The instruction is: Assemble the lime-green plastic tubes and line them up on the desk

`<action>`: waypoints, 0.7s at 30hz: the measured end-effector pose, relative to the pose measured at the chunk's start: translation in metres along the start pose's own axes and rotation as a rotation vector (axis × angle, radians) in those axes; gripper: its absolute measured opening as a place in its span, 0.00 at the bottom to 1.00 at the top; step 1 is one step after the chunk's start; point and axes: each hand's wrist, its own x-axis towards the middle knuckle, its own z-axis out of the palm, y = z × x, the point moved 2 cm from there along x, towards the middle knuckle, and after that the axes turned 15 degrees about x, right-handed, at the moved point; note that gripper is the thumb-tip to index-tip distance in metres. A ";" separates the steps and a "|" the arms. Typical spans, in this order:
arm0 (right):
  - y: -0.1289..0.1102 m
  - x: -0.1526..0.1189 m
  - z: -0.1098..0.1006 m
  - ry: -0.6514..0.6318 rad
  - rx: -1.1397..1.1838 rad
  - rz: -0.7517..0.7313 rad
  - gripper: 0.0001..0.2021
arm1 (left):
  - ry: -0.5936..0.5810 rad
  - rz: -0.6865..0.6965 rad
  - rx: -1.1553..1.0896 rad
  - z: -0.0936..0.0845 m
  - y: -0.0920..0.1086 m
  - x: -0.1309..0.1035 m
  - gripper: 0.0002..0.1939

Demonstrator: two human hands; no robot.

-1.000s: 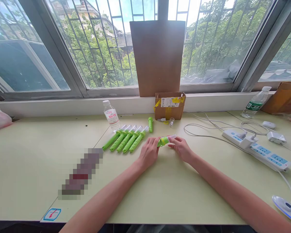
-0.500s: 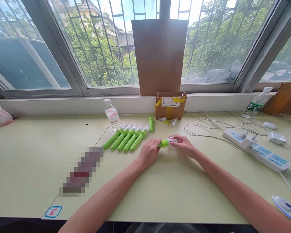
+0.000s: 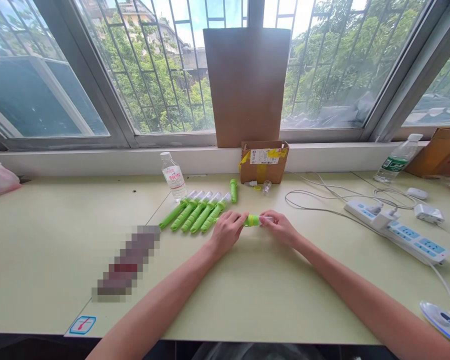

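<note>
A green ribbed tube (image 3: 252,220) with a yellow ring and a clear end lies sideways between my two hands, just above the table. My left hand (image 3: 228,230) is wrapped round its green body and hides most of it. The fingers of my right hand (image 3: 280,228) are closed on the clear end, part of which shows beyond them. To the left, several similar green tubes with clear ends (image 3: 200,212) lie side by side in a slanted row. One green piece without a clear end (image 3: 233,191) sits behind my hands.
A small cardboard box (image 3: 263,162) stands at the back, with a clear cap (image 3: 267,187) and a yellow ring (image 3: 257,188) before it. Water bottles (image 3: 174,177) stand left and right. A power strip (image 3: 397,232) and cables lie right; a pixelated patch (image 3: 129,262) lies left.
My right hand has moved slightly left, and its fingers now sit closer to the green body on the clear end. My left hand has shifted a little left and still holds the tube.
</note>
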 end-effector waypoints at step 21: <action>-0.002 0.009 -0.035 0.497 0.375 -0.052 0.20 | -0.068 -0.174 -0.022 0.002 -0.005 0.005 0.16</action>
